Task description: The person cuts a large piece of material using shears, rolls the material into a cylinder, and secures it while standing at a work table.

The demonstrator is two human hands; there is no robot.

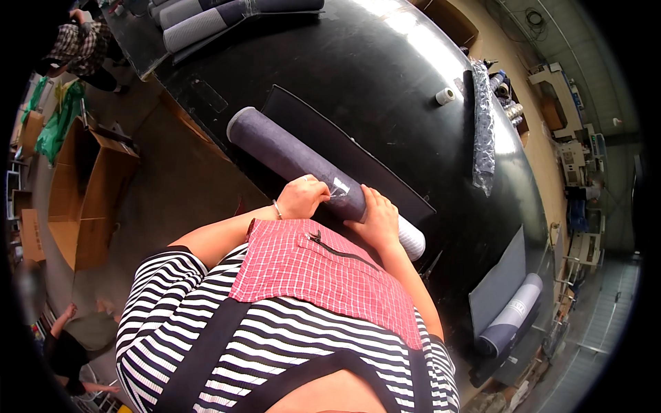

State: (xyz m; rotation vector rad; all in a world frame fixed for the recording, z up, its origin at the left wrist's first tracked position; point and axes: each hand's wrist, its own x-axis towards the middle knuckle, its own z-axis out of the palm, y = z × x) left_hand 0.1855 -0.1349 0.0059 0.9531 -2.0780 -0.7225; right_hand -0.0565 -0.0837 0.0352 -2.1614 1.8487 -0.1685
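A purple-grey rolled mat (275, 143) lies slantwise along the near edge of the black table, with a pale ribbed end (412, 238) at its right. Shiny clear tape (339, 186) is on the middle of the roll. My left hand (301, 197) is closed at the tape's left side, its fingertips pinching the tape edge; the exact grip is partly hidden. Over the roll, right of the tape, my right hand (377, 219) wraps with its fingers on top and thumb on the near side. Just behind the roll rests a flat dark sheet (358, 153).
Several rolled mats (200, 29) lie at the table's far left. A white spool (445, 96) and a plastic-wrapped long roll (484, 131) are at the far right. Another roll (511, 313) sits at right. An open cardboard box (86, 196) stands on the floor at left; other people are beyond.
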